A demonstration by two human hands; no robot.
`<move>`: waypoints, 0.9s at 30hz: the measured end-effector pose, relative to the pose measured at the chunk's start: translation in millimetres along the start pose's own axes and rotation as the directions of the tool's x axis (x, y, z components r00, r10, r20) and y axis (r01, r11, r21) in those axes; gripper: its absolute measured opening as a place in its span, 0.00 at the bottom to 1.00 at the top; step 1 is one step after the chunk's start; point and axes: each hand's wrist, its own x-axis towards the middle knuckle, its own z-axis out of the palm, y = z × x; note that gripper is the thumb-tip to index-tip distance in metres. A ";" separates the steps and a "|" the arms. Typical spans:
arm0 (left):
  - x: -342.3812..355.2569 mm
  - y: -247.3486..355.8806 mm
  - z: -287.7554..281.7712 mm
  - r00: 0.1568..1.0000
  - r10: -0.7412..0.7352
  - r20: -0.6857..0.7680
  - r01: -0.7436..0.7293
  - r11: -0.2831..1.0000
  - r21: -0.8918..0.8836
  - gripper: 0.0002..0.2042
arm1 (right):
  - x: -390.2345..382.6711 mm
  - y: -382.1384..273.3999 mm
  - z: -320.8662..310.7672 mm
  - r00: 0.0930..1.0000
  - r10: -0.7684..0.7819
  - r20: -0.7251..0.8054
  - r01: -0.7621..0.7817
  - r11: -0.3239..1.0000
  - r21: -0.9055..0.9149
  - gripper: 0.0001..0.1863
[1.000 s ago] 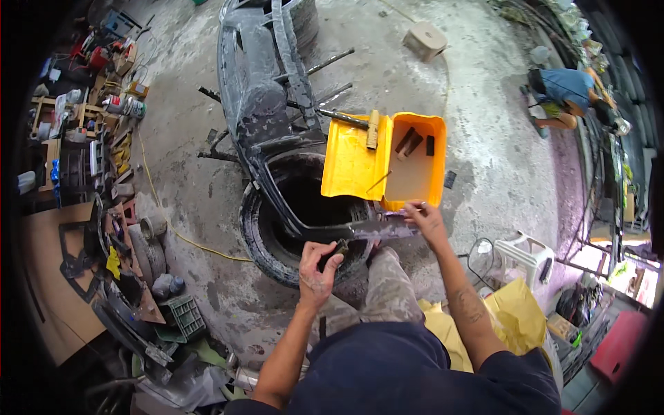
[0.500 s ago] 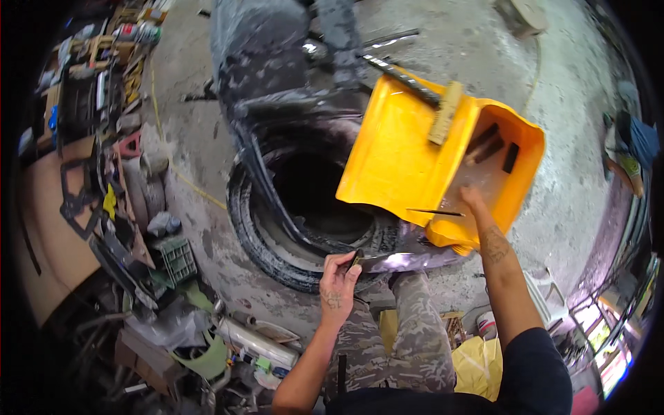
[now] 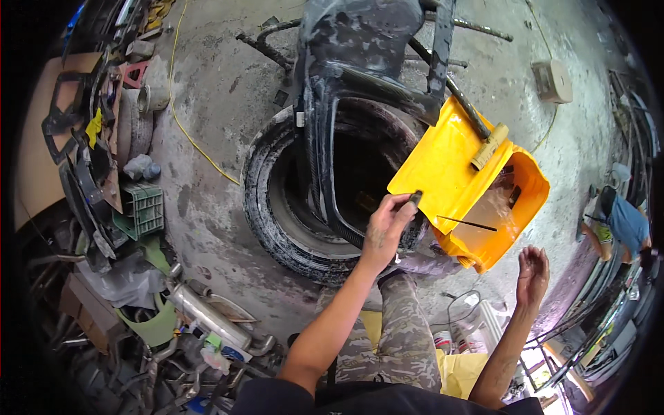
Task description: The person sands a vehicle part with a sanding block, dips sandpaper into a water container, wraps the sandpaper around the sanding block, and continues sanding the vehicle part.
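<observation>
Block (image 3: 416,197), small, dark and stubby: pinched between thumb and fingers of the left hand (image 3: 386,227), one end poking out. Position: middle of scene, just by the near left corner of the yellow plastic tub (image 3: 534,190); contact with the yellow edge, cannot tell. Material unclear, much of it covered by the fingertips.

Right hand (image 3: 533,275): raised on the near right side of the tub, well apart from the block; unclenched, fingers slightly curled, nothing visible in the grasp.

Tub: cut open, cloudy pinkish-grey liquid (image 3: 487,200) inside, broad flat yellow flap (image 3: 443,162) on the left. Thin straight dark rod (image 3: 470,223) across the near part. Tan cylindrical piece (image 3: 490,146) over the far right of the flap, at the end of a dark bar (image 3: 467,107).

Left of tub: large dark grey moulded frame (image 3: 377,66) with woven-looking surface; near loop above the opening of a black, pale-smeared tyre (image 3: 266,235) on the grey concrete floor (image 3: 207,228).

Handling, judged only: block probably light and fairly firm, likely wet and slippery with liquid so close. Best grip: dry-side pinch on the long flanks, thumb opposite two fingers, far end left free. Frame probably stiff and bulky, slick where wet; better held by the loop.
</observation>
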 end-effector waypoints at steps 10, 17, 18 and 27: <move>37.3 36.2 -66.1 0.993 0.056 -0.100 -0.090 0.921 -0.378 0.12 | 9.0 81.8 371.9 0.715 0.106 0.691 0.565 0.494 -0.661 0.19; 53.7 38.2 -149.6 0.775 0.503 -0.384 -0.376 0.854 0.359 0.14 | 179.3 130.2 466.5 0.190 -0.250 0.949 0.825 -0.483 -0.293 0.32; 60.3 35.2 -145.4 0.735 0.556 -0.389 -0.379 0.812 0.444 0.15 | 192.4 136.3 465.9 0.203 -0.229 0.952 0.781 -0.549 -0.299 0.33; 72.5 32.5 -134.1 0.614 0.727 -0.306 -0.405 0.623 0.669 0.10 | 174.4 153.0 472.0 0.401 -0.190 0.896 0.859 -0.260 -0.440 0.32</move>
